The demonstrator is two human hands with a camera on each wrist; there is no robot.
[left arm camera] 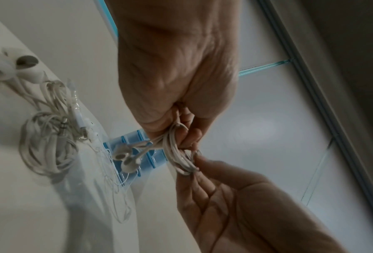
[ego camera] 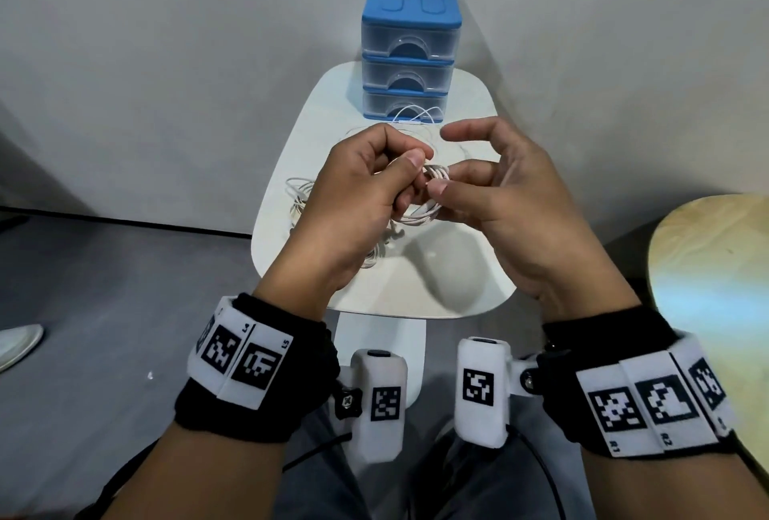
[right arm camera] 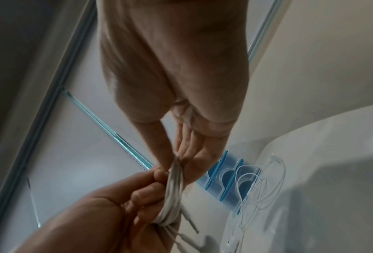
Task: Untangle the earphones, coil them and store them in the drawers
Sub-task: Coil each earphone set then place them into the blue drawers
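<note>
Both hands, left hand [ego camera: 358, 182] and right hand [ego camera: 495, 186], pinch coiled earphones [ego camera: 432, 186] between them.

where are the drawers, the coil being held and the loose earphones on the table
drawers [ego camera: 408, 76]: head view, middle drawer front
coil [ego camera: 435, 176]: head view, wound cord between the hands
loose earphones [left arm camera: 49, 143]: left wrist view, bundled cord

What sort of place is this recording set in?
Probably an indoor room set up for recording, not a furnished workspace. A small white table stands against a plain grey wall on a grey floor, holding only a blue drawer unit and loose earphones.
</note>
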